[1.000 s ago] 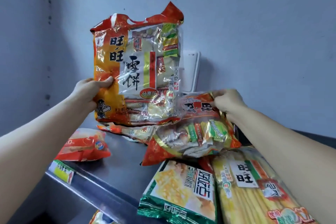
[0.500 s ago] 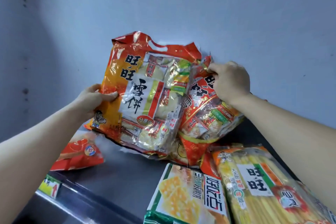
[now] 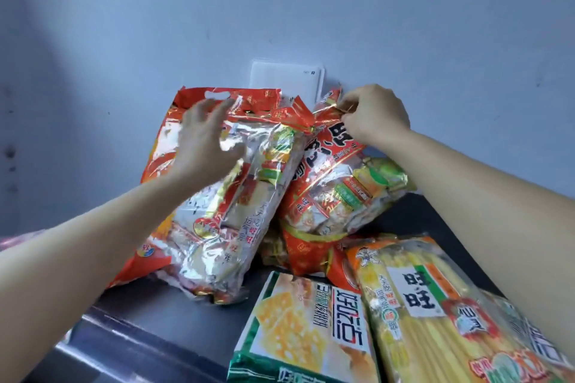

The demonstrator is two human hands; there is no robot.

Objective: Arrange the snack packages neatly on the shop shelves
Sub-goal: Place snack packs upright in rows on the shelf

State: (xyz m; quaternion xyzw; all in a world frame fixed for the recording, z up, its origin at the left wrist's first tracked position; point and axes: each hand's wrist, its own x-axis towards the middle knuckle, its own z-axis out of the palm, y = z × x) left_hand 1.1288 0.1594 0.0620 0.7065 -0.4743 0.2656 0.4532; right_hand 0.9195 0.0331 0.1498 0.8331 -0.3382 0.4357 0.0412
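Two large red-and-orange rice cracker bags lean against the wall at the back of the dark shelf (image 3: 174,317). The left bag (image 3: 236,214) stands tilted, its handle end up. My left hand (image 3: 205,140) lies over its upper front with fingers spread and blurred. The right bag (image 3: 339,196) leans beside it, overlapping its edge. My right hand (image 3: 373,115) pinches that bag's crinkled top corner. A green cracker pack (image 3: 308,326) and a yellow stick-snack bag (image 3: 435,305) lie flat at the front right.
A white wall plate (image 3: 286,81) sits on the blue-grey wall just behind the bags. The shelf's metal front rail (image 3: 130,348) runs across the lower left. A pinkish bag edge (image 3: 18,239) shows at the far left.
The left bag has been lowered from the air and set leaning on the wall. My left hand moved from its side edge up onto its front. My right hand raised the right bag upright.
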